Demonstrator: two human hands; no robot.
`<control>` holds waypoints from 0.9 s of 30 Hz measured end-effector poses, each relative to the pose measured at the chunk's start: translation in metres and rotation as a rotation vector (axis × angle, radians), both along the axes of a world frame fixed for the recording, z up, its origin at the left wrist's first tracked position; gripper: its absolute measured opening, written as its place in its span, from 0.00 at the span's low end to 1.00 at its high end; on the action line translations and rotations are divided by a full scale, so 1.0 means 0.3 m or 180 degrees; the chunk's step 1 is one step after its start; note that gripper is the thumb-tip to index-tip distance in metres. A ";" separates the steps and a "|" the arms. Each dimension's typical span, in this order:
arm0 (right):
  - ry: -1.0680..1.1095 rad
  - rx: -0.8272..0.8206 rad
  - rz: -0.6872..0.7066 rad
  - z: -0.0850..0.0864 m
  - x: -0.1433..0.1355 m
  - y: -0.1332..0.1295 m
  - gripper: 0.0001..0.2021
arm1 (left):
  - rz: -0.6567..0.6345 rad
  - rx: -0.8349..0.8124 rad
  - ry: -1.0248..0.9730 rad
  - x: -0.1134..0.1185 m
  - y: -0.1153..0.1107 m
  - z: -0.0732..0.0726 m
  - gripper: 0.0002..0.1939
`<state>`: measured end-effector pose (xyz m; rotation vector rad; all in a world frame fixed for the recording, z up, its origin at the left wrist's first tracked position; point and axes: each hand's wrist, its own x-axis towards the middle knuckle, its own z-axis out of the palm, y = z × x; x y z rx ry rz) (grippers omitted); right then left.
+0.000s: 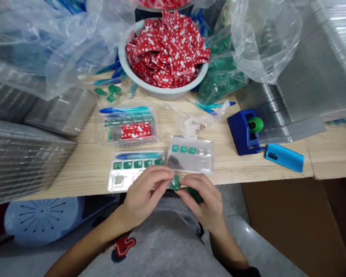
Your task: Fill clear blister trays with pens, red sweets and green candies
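At the table's front edge, my left hand (145,192) and my right hand (203,198) meet around a small green translucent piece (175,182). The fingertips of both hands pinch it. More green material (194,194) lies tucked inside the curled fingers of my right hand. Just beyond them is a clear plastic tray (187,164) with three green squares (183,149) in its upper row. Left of it, partly behind my left hand, a second tray (112,185) holds a blue pen (138,156) and a row of green squares (127,165).
A filled clear tray (155,134) with a red packet sits behind. Farther back stands a white bowl (164,91) of red packets. To the right are a blue tape dispenser (240,132) and a blue phone (285,157). Stacked clear trays (20,161) flank the left side.
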<state>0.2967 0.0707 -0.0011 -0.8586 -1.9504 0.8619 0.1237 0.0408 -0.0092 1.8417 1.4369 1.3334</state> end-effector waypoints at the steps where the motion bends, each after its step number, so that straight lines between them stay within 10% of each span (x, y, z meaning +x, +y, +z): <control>1: -0.0119 0.0001 -0.0070 -0.010 0.016 0.011 0.05 | 0.0117 -0.0027 -0.0086 0.004 0.005 -0.007 0.09; 11: -0.1344 -0.0120 -0.0570 -0.117 0.172 0.235 0.05 | 0.0296 -0.0288 0.0123 -0.028 0.024 -0.052 0.07; 27: -0.1885 -0.0476 -0.0651 -0.128 0.120 0.232 0.07 | 0.0005 -0.0605 0.0387 -0.027 0.028 -0.052 0.05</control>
